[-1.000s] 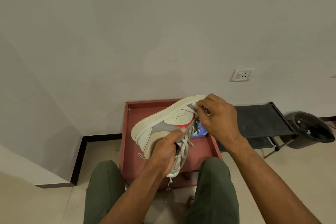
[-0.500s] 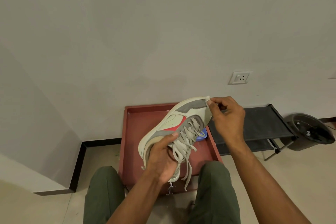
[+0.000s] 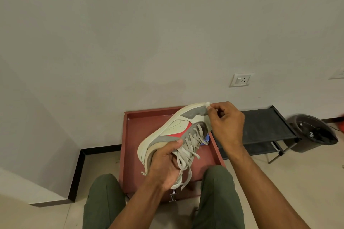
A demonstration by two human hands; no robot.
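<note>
A cream, grey and red sneaker (image 3: pixel 173 130) is held in the air above a red tray (image 3: pixel 134 126), its sole turned to the upper left and its loose grey laces (image 3: pixel 188 152) hanging down. My left hand (image 3: pixel 163 165) grips the shoe at its heel and collar, thumb on the side panel. My right hand (image 3: pixel 226 124) is at the toe, fingers curled, pinching something small and white against the toe tip (image 3: pixel 207 105). What that white thing is I cannot tell.
The red tray lies on the floor between my knees (image 3: pixel 104 197), against the wall. A blue object (image 3: pixel 205 140) peeks out behind the shoe. A black folding rack (image 3: pixel 260 126) stands to the right, a dark bin (image 3: pixel 312 132) beyond it. A wall socket (image 3: pixel 240 80) is above.
The shoe has rolled so its laces face me and has risen slightly. My right hand slid from the shoe's upper to the very tip of the toe.
</note>
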